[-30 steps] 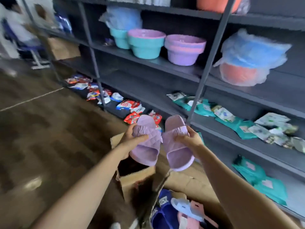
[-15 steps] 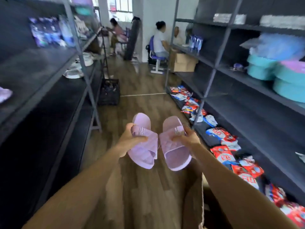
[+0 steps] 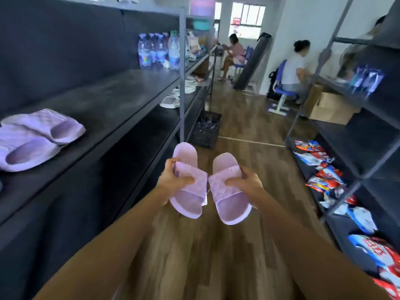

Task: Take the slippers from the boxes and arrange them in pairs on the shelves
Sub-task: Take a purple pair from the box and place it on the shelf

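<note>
Soft daylight, blurred wide-angle edges

1 head-worn view, forward and down along the aisle floor [image 3: 249,126], near both forearms.

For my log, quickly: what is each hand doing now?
Left hand: grips the left slipper.
Right hand: grips the right slipper.

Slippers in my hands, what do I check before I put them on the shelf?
1. Left hand grips the lilac slipper by its strap: ok.
2. Right hand grips the other slipper: ok.
3. Both match in colour and quilting: ok.
4. Bare room on the shelf beside the shelved pair: ok.
5. Slippers above the shelf: not ok, they hang over the floor.
</note>
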